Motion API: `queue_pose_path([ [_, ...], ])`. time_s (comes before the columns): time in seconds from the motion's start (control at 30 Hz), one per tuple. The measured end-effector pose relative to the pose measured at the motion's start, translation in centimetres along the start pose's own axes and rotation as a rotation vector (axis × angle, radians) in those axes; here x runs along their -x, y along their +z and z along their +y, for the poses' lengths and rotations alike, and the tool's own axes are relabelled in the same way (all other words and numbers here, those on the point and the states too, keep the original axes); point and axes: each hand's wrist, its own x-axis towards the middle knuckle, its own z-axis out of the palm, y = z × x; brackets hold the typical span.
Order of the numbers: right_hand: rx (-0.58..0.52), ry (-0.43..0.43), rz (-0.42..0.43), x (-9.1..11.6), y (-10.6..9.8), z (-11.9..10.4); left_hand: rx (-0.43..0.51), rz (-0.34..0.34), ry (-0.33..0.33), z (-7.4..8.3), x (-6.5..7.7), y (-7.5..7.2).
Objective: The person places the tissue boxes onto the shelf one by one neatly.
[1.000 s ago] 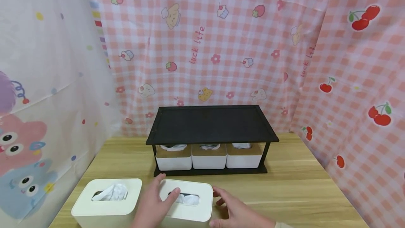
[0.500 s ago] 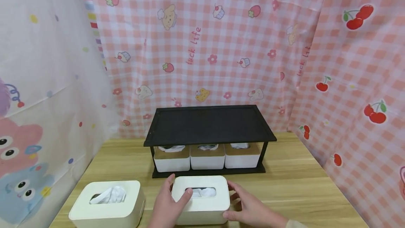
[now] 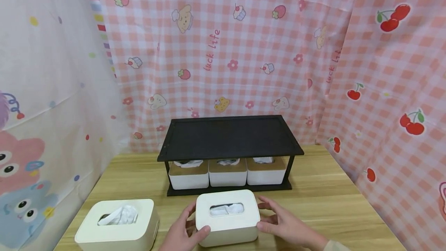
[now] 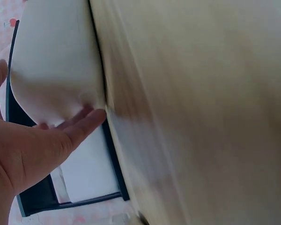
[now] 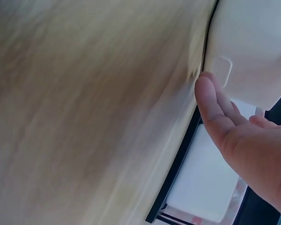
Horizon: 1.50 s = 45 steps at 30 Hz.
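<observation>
A cream tissue box (image 3: 226,222) with white tissue in its top slot stands in front of the black rack, turned slightly askew. My left hand (image 3: 182,229) holds its left end, thumb by the near corner and fingers along the side. At the opposite end, my right hand (image 3: 283,222) grips with its thumb near the front corner and fingers further back. The right wrist view shows the fingers (image 5: 207,91) low against the box's end wall (image 5: 253,56). In the left wrist view, fingertips (image 4: 91,123) reach the lower edge of the box (image 4: 56,61).
A second cream tissue box (image 3: 116,229) stands at the front left of the wooden table (image 3: 334,204). Behind, under the black rack's top (image 3: 230,136), three white boxes with brown lids (image 3: 228,177) sit in a row. Patterned curtains (image 3: 223,49) enclose the back and sides.
Both hands have moved the held tissue box to the right, away from the other cream box, and it has turned a little. My left thumb has slid off the top toward the near corner.
</observation>
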Motion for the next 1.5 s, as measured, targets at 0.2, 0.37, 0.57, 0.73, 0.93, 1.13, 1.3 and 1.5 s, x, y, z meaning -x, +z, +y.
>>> queue_pose_path([
  [0.2, -0.056, 0.006, -0.026, 0.0, -0.3, 0.2, 0.032, -0.107, 0.016, -0.9, 0.5, -0.7],
  [0.37, -0.151, 0.031, -0.070, -0.2, -0.6, 0.4, 0.050, -0.126, -0.018, -1.1, 0.6, -1.1],
  [0.57, -0.210, 0.049, -0.111, -0.3, -0.7, 0.6, 0.072, -0.152, -0.018, -1.1, 0.7, -1.5],
  [0.73, -0.244, 0.046, -0.118, -0.3, -0.7, 0.8, 0.074, -0.167, -0.013, -1.1, 0.7, -1.7],
  [0.93, -0.259, 0.053, -0.134, -0.4, -0.7, 0.7, 0.127, -0.189, -0.044, -1.4, 0.6, -1.9],
  [1.13, -0.261, 0.065, -0.145, -0.6, -0.9, 0.6, 0.146, -0.197, -0.078, -1.5, 0.4, -2.1],
  [1.3, -0.259, 0.067, -0.148, -0.7, -1.0, 0.6, 0.160, -0.204, -0.078, -1.7, 0.4, -2.2],
  [1.5, -0.265, 0.067, -0.147, -0.8, -0.9, 0.7, 0.159, -0.208, -0.084, -1.6, 0.5, -2.4],
])
